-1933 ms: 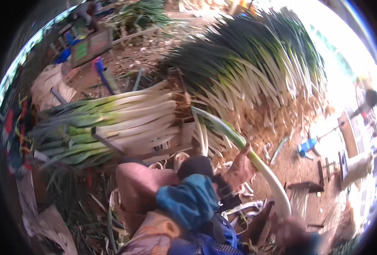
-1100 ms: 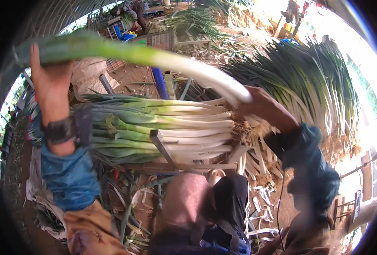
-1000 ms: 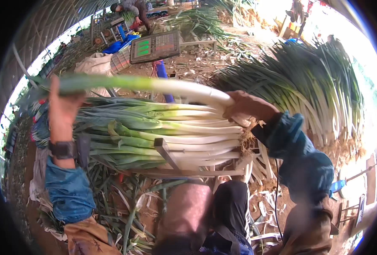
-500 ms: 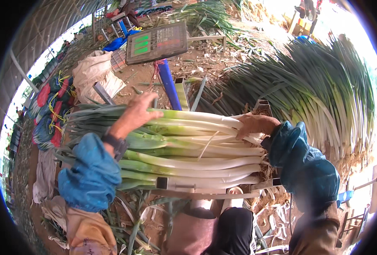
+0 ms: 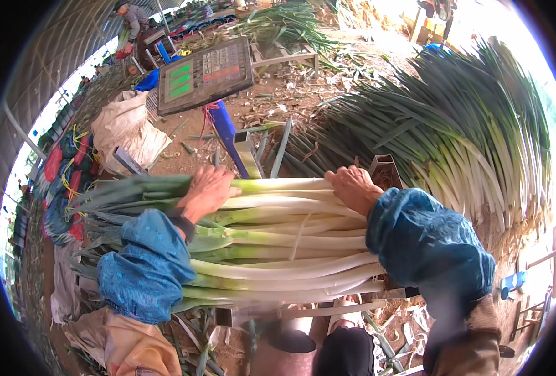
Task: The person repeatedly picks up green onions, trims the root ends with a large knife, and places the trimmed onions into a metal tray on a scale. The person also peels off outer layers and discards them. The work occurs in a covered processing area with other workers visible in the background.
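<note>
A thick layer of long green onions (image 5: 290,237) lies crosswise on a metal frame (image 5: 328,311) in front of me, leaves to the left and white stems to the right. My left hand (image 5: 208,193) is curled over the far edge of the layer, where green turns to white. Around the white stem ends of the farthest onions, my right hand (image 5: 354,188) is closed, fingers bent over the far side. The root ends are largely hidden by my right hand and blue sleeve.
Beyond the onions, a scale display (image 5: 206,74) stands on a blue post (image 5: 226,131). A big heap of green onions (image 5: 459,135) lies at the right. Left are a pale sack (image 5: 128,128) and colourful bundles (image 5: 71,182). Another person (image 5: 132,22) is at the far left.
My left hand has come down from above the onions onto their far edge. My right hand has shifted left and to the far side of the stems. The view has turned slightly.
</note>
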`<state>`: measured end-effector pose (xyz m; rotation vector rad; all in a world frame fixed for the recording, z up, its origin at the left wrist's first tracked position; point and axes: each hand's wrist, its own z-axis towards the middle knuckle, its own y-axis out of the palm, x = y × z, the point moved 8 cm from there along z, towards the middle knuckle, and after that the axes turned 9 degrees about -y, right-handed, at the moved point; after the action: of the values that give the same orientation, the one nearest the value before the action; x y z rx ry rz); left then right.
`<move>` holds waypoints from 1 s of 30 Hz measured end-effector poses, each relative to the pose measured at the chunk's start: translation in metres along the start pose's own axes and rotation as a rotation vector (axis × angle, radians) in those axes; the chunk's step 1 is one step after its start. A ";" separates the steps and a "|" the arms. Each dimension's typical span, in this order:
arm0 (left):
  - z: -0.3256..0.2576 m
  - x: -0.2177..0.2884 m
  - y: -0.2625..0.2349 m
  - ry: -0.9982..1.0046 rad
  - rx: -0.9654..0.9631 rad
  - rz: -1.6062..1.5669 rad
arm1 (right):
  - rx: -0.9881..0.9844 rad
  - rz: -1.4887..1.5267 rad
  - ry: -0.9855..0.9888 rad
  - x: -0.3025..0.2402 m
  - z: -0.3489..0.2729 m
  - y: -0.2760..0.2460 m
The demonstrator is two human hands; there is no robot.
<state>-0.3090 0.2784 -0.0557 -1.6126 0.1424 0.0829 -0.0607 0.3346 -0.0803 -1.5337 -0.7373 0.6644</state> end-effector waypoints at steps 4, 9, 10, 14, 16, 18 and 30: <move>0.016 -0.006 0.029 -0.081 -0.248 -0.057 | -0.202 -0.006 -0.025 0.006 0.016 0.020; 0.018 -0.006 0.036 -0.153 -0.345 -0.025 | -0.318 0.208 0.030 0.006 0.009 0.018; 0.017 -0.004 0.034 -0.147 -0.288 -0.050 | -0.315 0.187 0.059 0.005 0.007 0.014; 0.020 -0.009 0.041 -0.161 -0.269 -0.077 | -0.016 0.224 -0.183 -0.043 0.001 -0.022; 0.023 -0.008 0.044 -0.144 -0.268 -0.103 | 0.179 0.321 -0.324 -0.068 -0.007 -0.043; 0.023 -0.007 0.048 -0.162 -0.304 -0.135 | 0.224 0.313 -0.387 -0.076 -0.017 -0.052; -0.030 0.026 -0.002 -0.055 -0.207 -0.101 | 0.224 0.322 -0.378 -0.082 -0.023 -0.023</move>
<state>-0.2842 0.2477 -0.0557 -1.8194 0.0098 0.0650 -0.0958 0.2575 -0.0561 -1.3445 -0.6708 1.2607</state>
